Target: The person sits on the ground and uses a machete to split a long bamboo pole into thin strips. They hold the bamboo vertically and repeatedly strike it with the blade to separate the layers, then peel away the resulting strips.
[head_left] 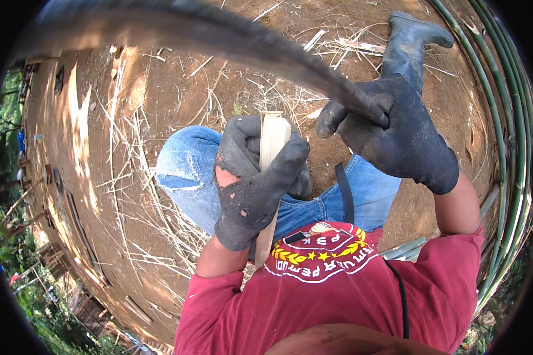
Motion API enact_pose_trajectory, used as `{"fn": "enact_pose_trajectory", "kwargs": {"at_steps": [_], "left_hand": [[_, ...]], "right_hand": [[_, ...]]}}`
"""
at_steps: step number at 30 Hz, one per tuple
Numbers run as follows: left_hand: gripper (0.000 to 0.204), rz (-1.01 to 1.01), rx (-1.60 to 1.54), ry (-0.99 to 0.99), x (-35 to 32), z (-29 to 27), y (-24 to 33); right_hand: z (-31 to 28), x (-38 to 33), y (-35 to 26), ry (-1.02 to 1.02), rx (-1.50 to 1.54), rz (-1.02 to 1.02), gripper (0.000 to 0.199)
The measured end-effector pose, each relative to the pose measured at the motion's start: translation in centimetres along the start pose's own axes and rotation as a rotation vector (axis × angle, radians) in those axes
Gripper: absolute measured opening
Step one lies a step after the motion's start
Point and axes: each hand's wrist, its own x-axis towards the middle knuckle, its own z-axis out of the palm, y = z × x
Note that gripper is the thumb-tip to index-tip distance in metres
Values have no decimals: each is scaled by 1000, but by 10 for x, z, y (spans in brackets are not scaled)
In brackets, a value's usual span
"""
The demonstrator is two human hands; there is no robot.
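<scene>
My left hand [257, 183], in a dark glove torn on its back, is closed around a pale split bamboo strip [273, 142]. One end of the strip sticks up past the fingers, and its lower part runs back under my wrist toward my shirt. My right hand [391, 127], gloved too, grips a long machete [219, 29]; the handle is mostly hidden in the fist. Its dark blade sweeps across the top of the view to the upper left, blurred and apart from the strip.
Thin bamboo slivers [139, 160] litter the brown dirt ground [177, 77]. Long green bamboo poles [503, 118] lie along the right side. My bent knee [186, 163] in torn jeans is left of the strip; a rubber boot [405, 44] extends forward at the upper right.
</scene>
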Motion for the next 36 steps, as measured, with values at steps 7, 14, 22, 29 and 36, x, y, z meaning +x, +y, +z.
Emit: {"fn": "enact_pose_trajectory", "kwargs": {"at_steps": [7,14,22,29,36], "left_hand": [[36,49,1,-74,-4,-8,-9],[44,69,-29,-99,-8,-3,-6],[38,25,12,-101,-6,-6,0],[41,-20,-49,-157,2,-9,2],[46,132,-138,-306,9,-21,-14]], "right_hand": [[4,1,-12,-135,-235,-81,17],[14,3,-12,-110,-193,-127,15],[16,5,10,-135,-325,-55,19],[6,1,6,-42,76,147,12],[9,-4,-20,-12,-105,-54,6]]}}
